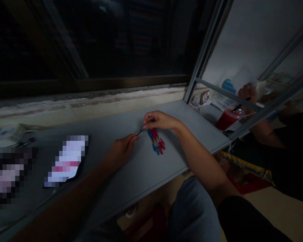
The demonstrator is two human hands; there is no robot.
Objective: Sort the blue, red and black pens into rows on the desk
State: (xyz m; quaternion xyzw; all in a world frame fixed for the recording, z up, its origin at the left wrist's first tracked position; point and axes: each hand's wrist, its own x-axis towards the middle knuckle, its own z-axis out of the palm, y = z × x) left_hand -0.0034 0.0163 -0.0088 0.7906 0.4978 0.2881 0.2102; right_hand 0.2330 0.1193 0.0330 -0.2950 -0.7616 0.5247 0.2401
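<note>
Between my two hands, just above the grey desk, is a thin dark pen (139, 131). My left hand (122, 148) is closed around its lower left end. Bent over from the right, my right hand (155, 120) pinches the other end with its fingertips. Close below the right hand, several blue pens (154, 148) and red pens (161, 145) lie side by side on the desk (141, 174). The right hand partly covers their far ends.
A phone (67, 161) with a lit, blurred screen lies left, beside another blurred screen (8, 178). A white box (7, 132) stands by the wall. Right of a metal frame (227, 90) are a red drink cup (228, 117), a small propped phone (204, 97) and another person's hand (247, 92).
</note>
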